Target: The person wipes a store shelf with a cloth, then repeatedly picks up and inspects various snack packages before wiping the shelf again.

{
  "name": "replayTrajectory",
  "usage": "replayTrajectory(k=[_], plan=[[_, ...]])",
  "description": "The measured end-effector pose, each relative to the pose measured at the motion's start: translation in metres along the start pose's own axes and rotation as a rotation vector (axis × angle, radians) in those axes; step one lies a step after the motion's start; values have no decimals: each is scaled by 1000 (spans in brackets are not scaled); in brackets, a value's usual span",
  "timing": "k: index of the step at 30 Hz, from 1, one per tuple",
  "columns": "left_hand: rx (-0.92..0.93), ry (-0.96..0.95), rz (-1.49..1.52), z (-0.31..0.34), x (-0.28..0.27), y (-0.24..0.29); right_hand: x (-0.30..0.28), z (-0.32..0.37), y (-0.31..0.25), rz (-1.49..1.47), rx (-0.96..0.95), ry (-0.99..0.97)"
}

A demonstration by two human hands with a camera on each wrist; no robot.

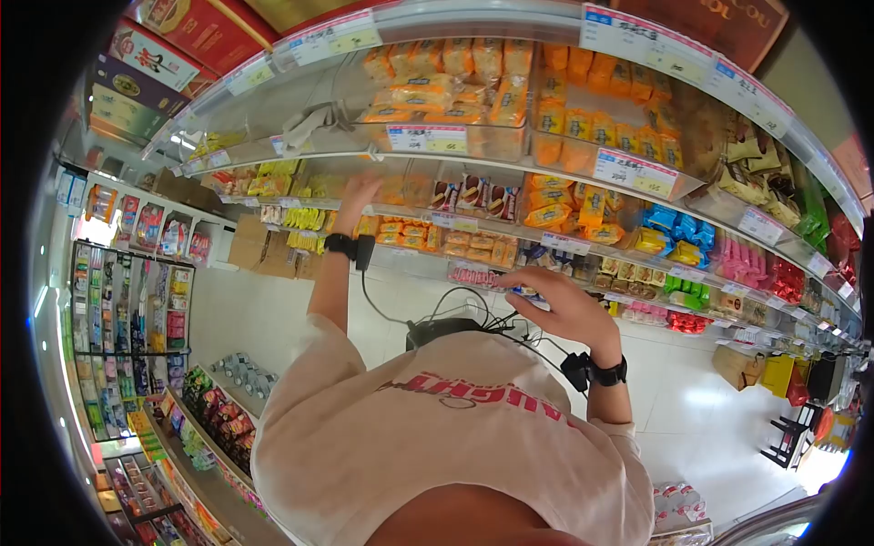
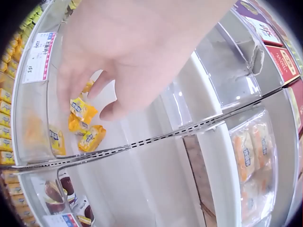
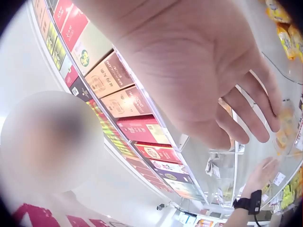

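Note:
My left hand reaches into a clear-walled bin on the second shelf. In the left wrist view the left hand hangs over several small yellow-orange wrapped snack packets, fingers bent down beside them and thumb apart from the fingers. The packets lie in the bin's front corner, behind the price label; the fingers partly cover some of them. My right hand is held in front of the lower shelves with nothing in it. Its fingers are spread and nearly straight in the right wrist view.
Dark-and-white packets fill the neighbouring bin, past a clear divider. Orange packets crowd the shelf above, whose front edge overhangs the left hand. Cables run from both wrist cameras to a black pack at the chest.

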State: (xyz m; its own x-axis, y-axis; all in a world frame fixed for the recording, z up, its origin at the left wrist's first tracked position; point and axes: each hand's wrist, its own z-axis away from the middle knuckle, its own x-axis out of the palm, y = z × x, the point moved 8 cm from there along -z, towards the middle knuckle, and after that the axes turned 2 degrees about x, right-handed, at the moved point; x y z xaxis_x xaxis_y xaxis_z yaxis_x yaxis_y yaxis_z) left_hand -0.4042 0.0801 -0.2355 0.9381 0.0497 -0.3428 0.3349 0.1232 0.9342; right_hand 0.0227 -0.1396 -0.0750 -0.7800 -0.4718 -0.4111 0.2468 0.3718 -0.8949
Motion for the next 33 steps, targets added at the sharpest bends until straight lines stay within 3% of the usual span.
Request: replayTrajectory(k=[3,6,7,9,13,18,26,33], plan=[[34,-35,-246,-47,-10,1,25,-14,-5,26,10,-16],[39,-167,-222,-94,-1,-24,47,-29,-4,-2,28,-18],[40,-212,-216,-93,4,-10,52,-36,-4,-13,38,-3],[-13,-193,-523,-102,15,14,66,-52,-7,-39,64,29],[40,-375,-691,-126,31,-2,97,-88,-19,5,125,104],[97,-584,-783,-142,46,-24,135,-122,-23,31,235,156],[155,-739,-872,-137,61,-33,149,-130,-30,-5,309,286],[210,-741,-798,-125,46,-22,161,-182,-11,70,253,110]])
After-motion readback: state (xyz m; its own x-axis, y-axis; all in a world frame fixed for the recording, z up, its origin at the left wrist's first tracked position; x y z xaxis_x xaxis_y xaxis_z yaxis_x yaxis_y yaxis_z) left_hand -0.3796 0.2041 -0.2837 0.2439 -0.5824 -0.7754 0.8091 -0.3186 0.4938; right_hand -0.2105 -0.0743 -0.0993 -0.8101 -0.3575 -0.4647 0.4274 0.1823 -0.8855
